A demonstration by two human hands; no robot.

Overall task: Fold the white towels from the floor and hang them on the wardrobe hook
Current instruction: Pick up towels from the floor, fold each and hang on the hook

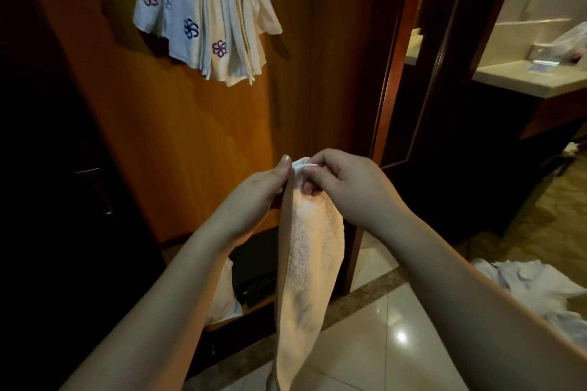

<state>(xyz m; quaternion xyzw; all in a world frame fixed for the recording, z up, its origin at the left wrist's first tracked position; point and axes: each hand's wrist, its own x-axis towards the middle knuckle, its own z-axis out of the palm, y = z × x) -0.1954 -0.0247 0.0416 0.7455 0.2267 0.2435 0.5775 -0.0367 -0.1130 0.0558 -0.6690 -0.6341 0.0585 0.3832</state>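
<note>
Both hands meet at the top edge of a white towel (pixel 305 267) before the wooden wardrobe door (pixel 197 124), the left hand (pixel 257 190) pinching one side and the right hand (pixel 343 184) gripping its corner. The towel hangs lengthwise below them. Folded towels (pixel 206 16) hang high on that door; more towels (pixel 530 289) lie on the floor to its right.

warm orange-brown wooden wardrobe panel (pixel 190 136) ahead, glossy pale tiled floor (pixel 397 327) reflecting a ceiling light, dark wooden doorframe (pixel 394 73) right, cream stone vanity counter (pixel 524 79) beyond.
</note>
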